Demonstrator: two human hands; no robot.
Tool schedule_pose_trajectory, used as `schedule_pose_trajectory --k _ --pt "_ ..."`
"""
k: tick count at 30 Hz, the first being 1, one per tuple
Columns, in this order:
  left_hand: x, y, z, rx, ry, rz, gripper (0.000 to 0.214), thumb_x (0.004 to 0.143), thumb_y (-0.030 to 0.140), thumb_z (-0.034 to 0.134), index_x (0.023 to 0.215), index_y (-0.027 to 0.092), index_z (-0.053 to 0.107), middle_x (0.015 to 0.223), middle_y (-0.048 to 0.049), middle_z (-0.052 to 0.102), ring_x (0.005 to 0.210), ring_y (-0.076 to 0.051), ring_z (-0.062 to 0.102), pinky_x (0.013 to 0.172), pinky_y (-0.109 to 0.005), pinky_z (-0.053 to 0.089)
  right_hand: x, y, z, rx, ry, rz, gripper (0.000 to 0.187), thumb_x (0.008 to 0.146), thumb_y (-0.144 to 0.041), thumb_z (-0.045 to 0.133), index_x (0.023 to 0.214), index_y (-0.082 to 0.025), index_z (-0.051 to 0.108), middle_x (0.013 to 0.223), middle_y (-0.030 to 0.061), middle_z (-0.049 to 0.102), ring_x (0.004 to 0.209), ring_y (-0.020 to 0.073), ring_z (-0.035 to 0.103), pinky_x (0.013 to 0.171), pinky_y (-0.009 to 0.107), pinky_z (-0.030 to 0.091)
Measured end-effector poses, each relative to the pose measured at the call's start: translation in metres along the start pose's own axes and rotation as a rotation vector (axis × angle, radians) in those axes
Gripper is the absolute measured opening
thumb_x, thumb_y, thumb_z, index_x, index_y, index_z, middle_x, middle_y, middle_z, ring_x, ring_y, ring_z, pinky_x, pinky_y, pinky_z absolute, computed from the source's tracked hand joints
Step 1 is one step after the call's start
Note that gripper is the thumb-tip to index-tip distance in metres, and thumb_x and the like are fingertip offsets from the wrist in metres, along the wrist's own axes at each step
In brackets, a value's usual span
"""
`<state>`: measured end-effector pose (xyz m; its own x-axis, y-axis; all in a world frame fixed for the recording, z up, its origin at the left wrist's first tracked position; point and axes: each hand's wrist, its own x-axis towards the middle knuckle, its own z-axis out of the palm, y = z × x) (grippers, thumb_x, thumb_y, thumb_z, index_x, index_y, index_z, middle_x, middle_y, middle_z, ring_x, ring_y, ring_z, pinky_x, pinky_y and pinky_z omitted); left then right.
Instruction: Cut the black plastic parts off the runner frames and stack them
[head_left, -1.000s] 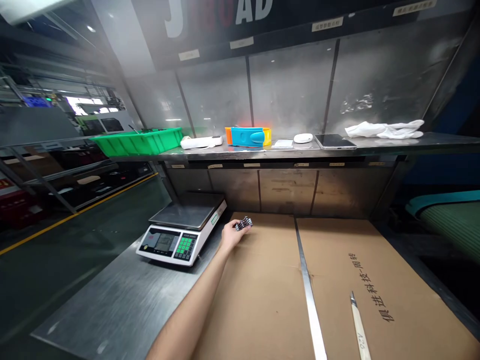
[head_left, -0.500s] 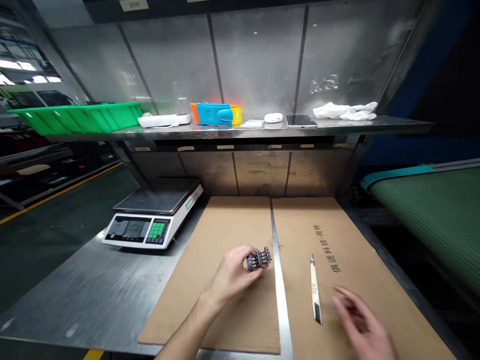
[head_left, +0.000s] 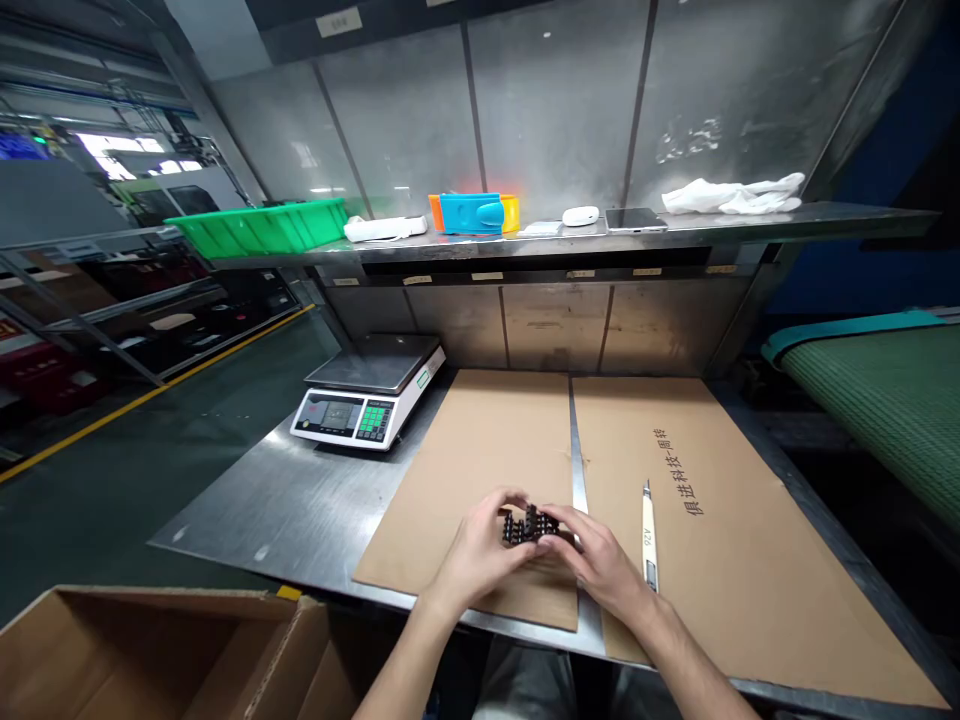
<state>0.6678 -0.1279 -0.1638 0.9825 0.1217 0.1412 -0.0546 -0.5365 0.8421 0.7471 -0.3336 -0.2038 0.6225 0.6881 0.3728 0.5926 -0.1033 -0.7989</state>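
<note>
– The left hand (head_left: 474, 548) pinches a small dark part (head_left: 531, 525) between thumb and fingers. What about the right hand (head_left: 602, 562)?

– It pinches the other side of the part, with its thumb and fingers too.

– So where is the part?

– Right between the two hands, over the left cardboard sheet (head_left: 480, 445), near its front edge. I can't tell if it touches the sheet. It has lots of little bumps.

– What is close by?

– A white tool (head_left: 649, 530), thin like a pen. It lies on the right cardboard sheet (head_left: 757, 580), just beside the right hand.

– And farther out?

– A white scale (head_left: 360, 400) sits on the metal table (head_left: 292, 510), to the left of the sheets. A big brown box (head_left: 285, 655) stands open at the bottom left.

– What's up on the shelf (head_left: 495, 252)?

– A green tray (head_left: 262, 232), a blue thing (head_left: 472, 214) with orange and yellow ends, and some white cloth (head_left: 731, 197).

– And far right?

– A green belt (head_left: 877, 385).
</note>
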Motion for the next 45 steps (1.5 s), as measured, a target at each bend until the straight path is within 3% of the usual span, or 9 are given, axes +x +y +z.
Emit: schedule_pose_trajectory --k 7,14,17,20,23,26,29,35,45 --pt "-0.015 -0.029 0.018 -0.34 0.096 -0.132 0.055 0.078 0.037 0.086 0.127 0.019 0.069 0.124 -0.0124 0.077 0.115 -0.029 0.073 0.104 -0.044 0.058 -0.013 0.016 0.007 -0.09 0.017 0.049 0.039 0.102 -0.039 0.061 0.137 -0.024 0.065 0.146 0.013 0.064 0.145 0.0325 0.05 0.124 0.059 0.038" --pt "-0.018 -0.026 0.021 -0.436 0.106 -0.208 0.063 0.069 0.032 0.092 0.127 0.017 0.072 0.117 -0.012 0.079 0.109 -0.031 0.075 0.105 -0.048 0.057 -0.02 0.007 0.01 -0.054 0.038 0.14 0.041 0.101 -0.039 0.061 0.136 -0.019 0.067 0.145 0.0173 0.064 0.141 0.0351 0.054 0.119 0.061 0.043" --pt "-0.013 0.003 0.005 -0.455 0.143 -0.192 0.067 0.071 0.035 0.092 0.132 0.016 0.07 0.116 -0.0132 0.08 0.108 -0.031 0.075 0.101 -0.047 0.059 -0.01 -0.028 0.0 0.014 0.066 0.158 0.041 0.106 -0.039 0.053 0.142 -0.022 0.063 0.141 0.0138 0.068 0.13 0.0292 0.064 0.113 0.05 0.053" --pt "-0.002 0.06 -0.027 -0.465 0.189 -0.122 0.069 0.075 0.037 0.09 0.137 0.017 0.067 0.115 -0.0133 0.08 0.106 -0.028 0.075 0.094 -0.039 0.061 0.015 -0.084 -0.024 0.237 0.152 0.161 0.041 0.105 -0.04 0.056 0.142 -0.025 0.063 0.136 0.0107 0.071 0.119 0.0263 0.071 0.101 0.042 0.062" --pt "0.011 0.135 -0.064 -0.521 0.299 0.017 0.071 0.074 0.036 0.092 0.138 0.019 0.066 0.117 -0.0141 0.079 0.092 -0.025 0.077 0.066 -0.028 0.063 0.05 -0.142 -0.056 0.357 0.324 0.0 0.042 0.1 -0.037 0.066 0.141 -0.025 0.065 0.128 0.0098 0.075 0.108 0.0248 0.074 0.092 0.039 0.066" --pt "0.023 0.203 -0.09 -0.528 0.453 0.237 0.066 0.071 0.031 0.095 0.132 0.021 0.072 0.114 -0.0104 0.081 0.085 -0.02 0.078 0.071 -0.025 0.065 0.08 -0.189 -0.088 0.299 0.469 -0.217 0.037 0.099 -0.032 0.068 0.135 -0.027 0.069 0.121 0.0063 0.077 0.102 0.0216 0.076 0.092 0.036 0.066" --pt "0.028 0.245 -0.102 -0.498 0.524 0.379 0.062 0.07 0.031 0.095 0.127 0.023 0.074 0.109 -0.0071 0.082 0.086 -0.021 0.079 0.074 -0.029 0.069 0.094 -0.22 -0.11 0.208 0.567 -0.357 0.032 0.099 -0.031 0.068 0.13 -0.026 0.072 0.114 0.0051 0.078 0.095 0.0201 0.077 0.088 0.034 0.067" --pt "0.023 0.271 -0.102 -0.474 0.555 0.502 0.06 0.068 0.031 0.096 0.124 0.024 0.076 0.108 -0.0056 0.082 0.091 -0.025 0.079 0.083 -0.041 0.071 0.088 -0.242 -0.122 0.153 0.651 -0.466 0.032 0.098 -0.027 0.069 0.13 -0.029 0.072 0.114 0.0029 0.078 0.1 0.0191 0.077 0.089 0.031 0.066" --pt "0.019 0.265 -0.092 -0.55 0.478 0.452 0.062 0.068 0.03 0.096 0.126 0.022 0.075 0.11 -0.0074 0.082 0.088 -0.022 0.079 0.078 -0.036 0.071 0.075 -0.238 -0.121 0.154 0.647 -0.407 0.03 0.098 -0.027 0.07 0.128 -0.027 0.073 0.115 0.0044 0.079 0.098 0.0205 0.078 0.087 0.032 0.067"
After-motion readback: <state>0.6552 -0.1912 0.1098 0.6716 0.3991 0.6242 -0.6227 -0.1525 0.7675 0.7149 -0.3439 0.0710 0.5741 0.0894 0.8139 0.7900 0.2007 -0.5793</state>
